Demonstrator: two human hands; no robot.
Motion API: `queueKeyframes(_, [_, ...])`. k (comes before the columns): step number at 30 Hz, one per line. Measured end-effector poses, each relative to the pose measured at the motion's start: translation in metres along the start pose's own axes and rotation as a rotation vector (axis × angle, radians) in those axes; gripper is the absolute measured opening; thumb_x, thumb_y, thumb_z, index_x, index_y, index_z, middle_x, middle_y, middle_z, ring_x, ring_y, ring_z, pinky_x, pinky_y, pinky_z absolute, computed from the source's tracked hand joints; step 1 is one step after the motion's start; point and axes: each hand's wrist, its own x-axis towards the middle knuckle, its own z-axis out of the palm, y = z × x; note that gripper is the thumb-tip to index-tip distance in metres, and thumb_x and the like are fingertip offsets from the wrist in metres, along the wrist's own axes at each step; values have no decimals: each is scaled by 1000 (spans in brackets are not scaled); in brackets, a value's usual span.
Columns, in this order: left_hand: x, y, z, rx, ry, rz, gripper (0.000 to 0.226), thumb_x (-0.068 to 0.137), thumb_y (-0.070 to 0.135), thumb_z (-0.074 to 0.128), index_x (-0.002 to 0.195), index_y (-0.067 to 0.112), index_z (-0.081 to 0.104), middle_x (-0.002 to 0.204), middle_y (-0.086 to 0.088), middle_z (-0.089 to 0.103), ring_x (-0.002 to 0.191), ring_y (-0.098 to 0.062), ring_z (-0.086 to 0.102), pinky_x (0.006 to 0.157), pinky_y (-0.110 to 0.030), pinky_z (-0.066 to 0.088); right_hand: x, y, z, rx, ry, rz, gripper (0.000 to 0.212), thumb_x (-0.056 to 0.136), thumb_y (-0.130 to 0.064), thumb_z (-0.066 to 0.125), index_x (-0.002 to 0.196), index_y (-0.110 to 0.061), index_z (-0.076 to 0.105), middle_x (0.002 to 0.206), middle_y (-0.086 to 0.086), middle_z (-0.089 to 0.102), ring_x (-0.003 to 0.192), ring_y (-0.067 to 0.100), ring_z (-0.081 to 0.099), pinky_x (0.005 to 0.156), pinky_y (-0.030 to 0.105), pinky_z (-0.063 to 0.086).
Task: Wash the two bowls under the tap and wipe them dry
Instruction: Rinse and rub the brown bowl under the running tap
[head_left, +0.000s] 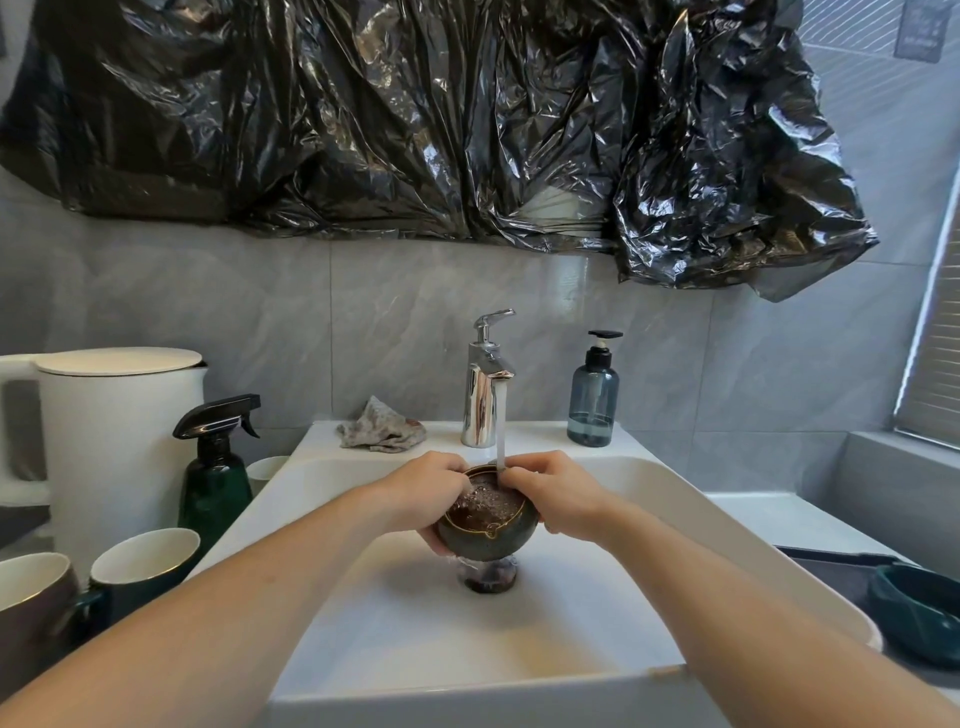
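While water runs from the tap (483, 384) into it, the person holds a bowl (485, 525) over the middle of the sink (363, 623), above the drain. In the head view, the only one, the left hand (426, 491) cups the bowl's left side with fingers curled under and round it, and the right hand (558, 499) grips the right rim, fingertips curled over the edge just where the stream lands.

This looks like the washing of the first bowl. The second bowl (919, 613), dark green, waits on the counter at the right, well apart from the sink. The next move, by this reading, calls for rubbing the inside clean, tipping the water out, then reaching for the cloth (382, 428) lying crumpled on the sink's back ledge left of the tap (it seems the likely thing for drying).

The held bowl is small, round and dark green outside, with a thin gold-toned rim and a small pouring lip facing the camera. Inside, the water is churned and bubbling and looks brownish; whether that is glaze or dirt cannot be told.
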Motion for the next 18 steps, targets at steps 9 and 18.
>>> queueKeyframes(9, [-5, 8, 0, -28, -3, -23, 20, 104, 12, 52, 99, 5, 70, 98, -14, 66, 79, -30, 69, 45, -37, 59, -1, -1, 2, 46, -2, -4, 25, 105, -14, 54, 115, -11, 77, 71, -8, 69, 49, -2, 55, 43, 8, 36])
queueKeyframes(18, [-3, 8, -7, 148, -6, -74, 37, 101, 25, 39, 96, 9, 72, 77, -16, 78, 64, -26, 75, 51, -27, 54, -1, -6, 2, -37, -2, 52, 26, 107, -15, 51, 114, -12, 76, 68, -4, 64, 48, 3, 50, 39, 12, 35])
